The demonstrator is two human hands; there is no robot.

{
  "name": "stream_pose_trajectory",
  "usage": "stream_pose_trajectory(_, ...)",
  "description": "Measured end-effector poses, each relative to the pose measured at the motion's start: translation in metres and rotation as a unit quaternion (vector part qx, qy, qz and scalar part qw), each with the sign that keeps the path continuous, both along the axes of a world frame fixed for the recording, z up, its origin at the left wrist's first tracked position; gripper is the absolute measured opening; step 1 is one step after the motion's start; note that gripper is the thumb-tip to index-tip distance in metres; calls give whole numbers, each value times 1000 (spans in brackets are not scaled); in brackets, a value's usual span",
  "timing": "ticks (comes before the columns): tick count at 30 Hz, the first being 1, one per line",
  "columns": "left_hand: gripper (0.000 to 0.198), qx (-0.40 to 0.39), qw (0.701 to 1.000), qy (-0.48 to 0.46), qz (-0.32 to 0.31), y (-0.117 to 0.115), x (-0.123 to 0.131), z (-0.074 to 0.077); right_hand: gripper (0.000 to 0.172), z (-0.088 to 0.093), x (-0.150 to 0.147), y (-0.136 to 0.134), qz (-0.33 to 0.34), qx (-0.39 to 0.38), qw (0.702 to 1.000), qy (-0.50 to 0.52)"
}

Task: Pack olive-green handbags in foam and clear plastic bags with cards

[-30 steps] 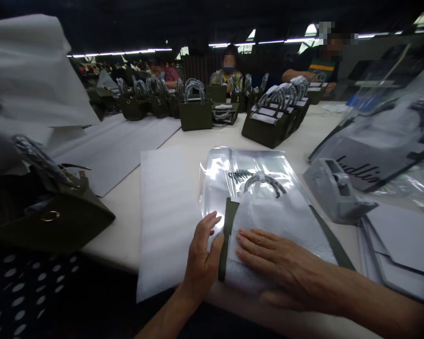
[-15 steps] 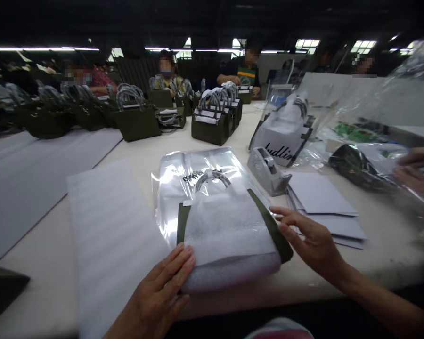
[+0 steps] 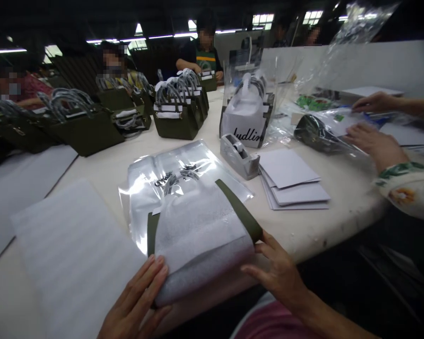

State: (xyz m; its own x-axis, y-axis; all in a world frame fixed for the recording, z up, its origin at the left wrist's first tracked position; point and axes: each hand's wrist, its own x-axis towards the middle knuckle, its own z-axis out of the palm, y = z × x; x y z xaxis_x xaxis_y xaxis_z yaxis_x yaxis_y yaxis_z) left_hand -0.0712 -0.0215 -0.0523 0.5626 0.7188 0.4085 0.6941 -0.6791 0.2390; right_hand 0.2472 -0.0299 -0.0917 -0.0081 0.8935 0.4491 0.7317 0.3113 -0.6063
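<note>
An olive-green handbag (image 3: 238,209) lies on its back at the table's front edge, a white foam sheet (image 3: 198,226) wrapped over its front. Its covered handles (image 3: 182,181) rest on a clear printed plastic bag (image 3: 141,179). At the handbag's lower left corner is my left hand (image 3: 137,294), fingers straight on the foam and thumb by the bottom, gripping it. My right hand (image 3: 279,266) holds the lower right corner, its fingertips partly hidden behind the corner and the thumb near the base.
A tape dispenser (image 3: 238,155) and white cards (image 3: 291,172) lie to the right, below a bagged handbag (image 3: 245,113). Another foam sheet (image 3: 74,254) is at left. Several green handbags (image 3: 176,120) stand behind. A co-worker's hands (image 3: 378,141) handle plastic at right.
My right hand has moved down from the handbag's right side to its lower right corner. My left hand stays at the lower left. The camera view has turned right.
</note>
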Motion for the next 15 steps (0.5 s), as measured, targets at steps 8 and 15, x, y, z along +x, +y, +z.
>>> stream_pose_trajectory(8, 55, 92, 993, 73, -7, 8, 6, 16, 22, 14, 13, 13, 111, -10, 992, 51)
stream_pose_trajectory(15, 54, 102, 994, 48, 2, 9, 21, 19, 23, 11, 29, 29, 162, -67, 980, 94)
